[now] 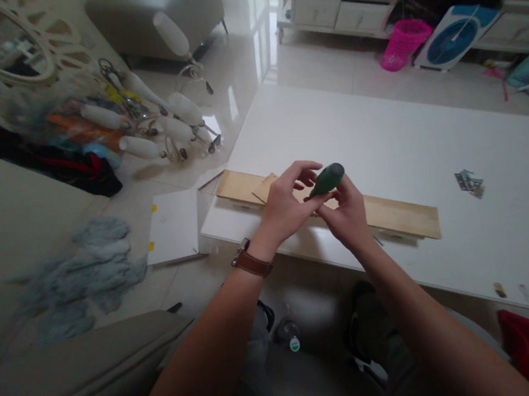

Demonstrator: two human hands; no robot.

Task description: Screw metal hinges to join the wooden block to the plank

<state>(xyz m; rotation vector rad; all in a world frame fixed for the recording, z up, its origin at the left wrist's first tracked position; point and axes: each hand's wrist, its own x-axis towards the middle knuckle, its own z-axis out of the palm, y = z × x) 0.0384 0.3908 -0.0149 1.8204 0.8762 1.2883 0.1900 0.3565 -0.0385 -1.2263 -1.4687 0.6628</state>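
My right hand point(347, 213) is closed round a screwdriver with a dark green handle point(328, 179), held above a long wooden board point(393, 212) that lies on the white table point(383, 137) near its front edge. My left hand point(285, 205), a brown watch strap on its wrist, hovers beside the handle with its fingers curved and apart, fingertips close to the tool. A smaller wooden piece point(266, 188) lies on the board's left end. The screwdriver's tip is hidden behind my hands.
A small heap of metal screws point(470, 182) lies on the table to the right. On the floor at left are a white panel point(173, 226), a chandelier with white glass shades point(156, 118) and a grey rag point(93, 266). A pink basket point(404, 43) and fan stand farther back.
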